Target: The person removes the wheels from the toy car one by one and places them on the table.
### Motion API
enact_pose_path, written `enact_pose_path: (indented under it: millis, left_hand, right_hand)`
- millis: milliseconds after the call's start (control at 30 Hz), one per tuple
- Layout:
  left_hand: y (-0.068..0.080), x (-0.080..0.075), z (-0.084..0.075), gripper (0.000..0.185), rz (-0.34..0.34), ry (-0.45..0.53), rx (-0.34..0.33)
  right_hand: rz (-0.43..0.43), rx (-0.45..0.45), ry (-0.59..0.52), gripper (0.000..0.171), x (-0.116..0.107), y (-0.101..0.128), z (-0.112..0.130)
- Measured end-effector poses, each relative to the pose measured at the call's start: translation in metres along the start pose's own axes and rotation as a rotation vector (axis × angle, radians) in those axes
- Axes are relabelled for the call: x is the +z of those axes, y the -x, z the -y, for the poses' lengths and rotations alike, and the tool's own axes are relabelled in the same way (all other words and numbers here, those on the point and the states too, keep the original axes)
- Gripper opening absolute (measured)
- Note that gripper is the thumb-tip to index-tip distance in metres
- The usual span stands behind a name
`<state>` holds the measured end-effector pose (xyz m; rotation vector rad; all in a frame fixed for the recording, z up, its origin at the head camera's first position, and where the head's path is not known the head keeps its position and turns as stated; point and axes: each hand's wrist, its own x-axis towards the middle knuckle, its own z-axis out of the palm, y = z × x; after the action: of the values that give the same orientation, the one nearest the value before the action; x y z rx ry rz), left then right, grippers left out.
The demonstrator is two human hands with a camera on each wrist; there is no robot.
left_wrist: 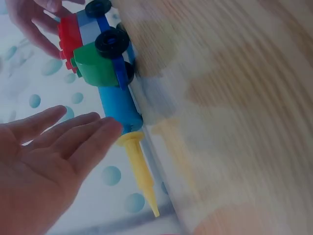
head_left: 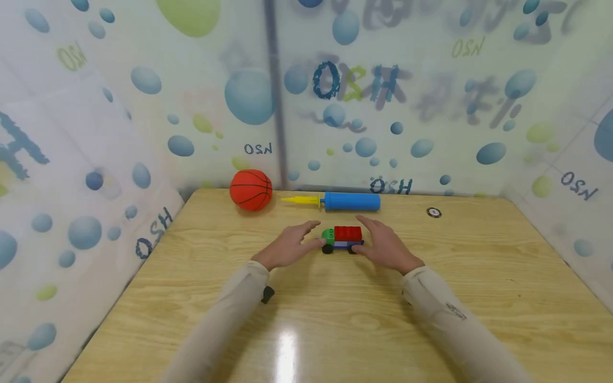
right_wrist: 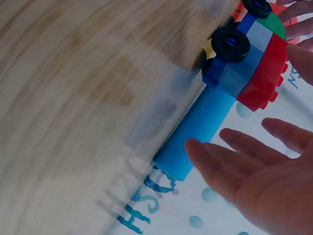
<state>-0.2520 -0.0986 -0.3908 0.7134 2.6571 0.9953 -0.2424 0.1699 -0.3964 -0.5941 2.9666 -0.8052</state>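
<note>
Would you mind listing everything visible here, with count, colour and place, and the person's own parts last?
Toy truck: one, red, green and blue bricks with black wheels, mid-table between the hands.
Air pump: one, blue body with yellow nozzle, lying along the table's back edge.
Basketball: one, orange with black lines, back left of the table, left of the pump's nozzle.
Small round disc: one, dark rim and pale centre, back right of the table.
Table: one, light wood.
Left hand: one, fingers straight, at the truck's green end.
Right hand: one, fingers straight, at the truck's red end.
</note>
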Motion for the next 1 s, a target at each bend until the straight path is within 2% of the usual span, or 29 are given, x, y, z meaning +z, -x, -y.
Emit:
enact_pose_path:
  millis: [133, 333, 567, 767, 1000]
  left_hand:
    - [-0.01, 0.004, -0.004, 0.06, 0.002, -0.001, 0.039]
    - [-0.022, 0.01, -0.013, 0.058, 0.001, -0.01, 0.043]
    - [-0.028, 0.016, -0.015, 0.05, -0.038, -0.062, 0.054]
    - [-0.032, 0.02, -0.013, 0.045, -0.059, -0.106, 0.079]
    - [-0.038, 0.025, -0.016, 0.044, -0.115, -0.16, 0.102]
  right_hand:
    - [-0.001, -0.002, -0.029, 0.071, 0.001, -0.005, 0.0]
    - [-0.013, 0.006, -0.048, 0.06, 0.004, -0.009, 0.001]
    - [-0.052, -0.03, -0.035, 0.047, 0.007, -0.014, 0.004]
    - [-0.075, -0.012, -0.046, 0.042, 0.007, -0.016, 0.004]
    - [-0.065, 0.012, -0.134, 0.04, 0.006, -0.017, 0.001]
